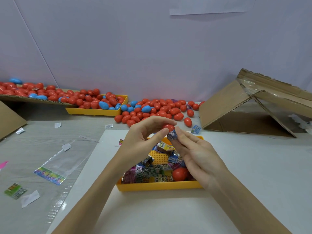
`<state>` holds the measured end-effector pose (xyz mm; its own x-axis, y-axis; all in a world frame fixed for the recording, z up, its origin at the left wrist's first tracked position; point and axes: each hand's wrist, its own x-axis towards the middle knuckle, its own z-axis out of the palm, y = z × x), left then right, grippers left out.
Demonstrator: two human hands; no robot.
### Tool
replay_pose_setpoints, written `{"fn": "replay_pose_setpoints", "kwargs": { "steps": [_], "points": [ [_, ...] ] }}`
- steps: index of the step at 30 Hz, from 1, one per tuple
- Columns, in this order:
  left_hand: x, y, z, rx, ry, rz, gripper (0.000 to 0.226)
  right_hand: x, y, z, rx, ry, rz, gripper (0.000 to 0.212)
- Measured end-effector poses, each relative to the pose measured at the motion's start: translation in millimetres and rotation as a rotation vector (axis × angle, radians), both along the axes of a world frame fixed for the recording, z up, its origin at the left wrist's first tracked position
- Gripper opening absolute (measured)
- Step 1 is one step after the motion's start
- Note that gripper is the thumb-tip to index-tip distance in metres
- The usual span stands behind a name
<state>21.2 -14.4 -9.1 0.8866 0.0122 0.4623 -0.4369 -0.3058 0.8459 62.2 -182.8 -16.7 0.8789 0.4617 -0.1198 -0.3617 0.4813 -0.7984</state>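
Observation:
My left hand (pixel 145 132) holds a red plastic egg half (pixel 168 127) between its fingers and thumb above a yellow tray (pixel 158 186). My right hand (pixel 194 152) pinches a small blue printed packet (pixel 172 135) right under the egg half, touching it. The tray holds several small colourful packets, a yellow studded plate (pixel 158 156) and a red egg piece (pixel 179 173). Both forearms reach in from the bottom edge.
A heap of red and blue eggs (pixel 157 109) lies at the back; more fill a second yellow tray (pixel 94 111) and a cardboard sheet (pixel 25 97). A tipped cardboard box (pixel 236 105) stands at right. Clear plastic bags (pixel 55 166) and paper scraps lie at left.

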Motion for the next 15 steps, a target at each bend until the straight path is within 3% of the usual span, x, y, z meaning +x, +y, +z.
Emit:
{"fn": "replay_pose_setpoints", "kwargs": {
  "steps": [5,10,15],
  "points": [
    [1.1,1.2,-4.5,-0.026,0.000,0.012,0.028,-4.9,1.8,-3.2,-0.285,-0.257,-0.271,0.015],
    [2.9,-3.1,-9.2,0.008,-0.022,0.044,0.028,-1.5,0.8,-8.1,-0.674,-0.674,-0.472,0.018],
    [2.4,-7.2,-9.9,0.014,-0.017,0.053,0.027,0.5,3.7,-11.7,-0.804,-0.790,-0.487,0.020]
  ]
}}
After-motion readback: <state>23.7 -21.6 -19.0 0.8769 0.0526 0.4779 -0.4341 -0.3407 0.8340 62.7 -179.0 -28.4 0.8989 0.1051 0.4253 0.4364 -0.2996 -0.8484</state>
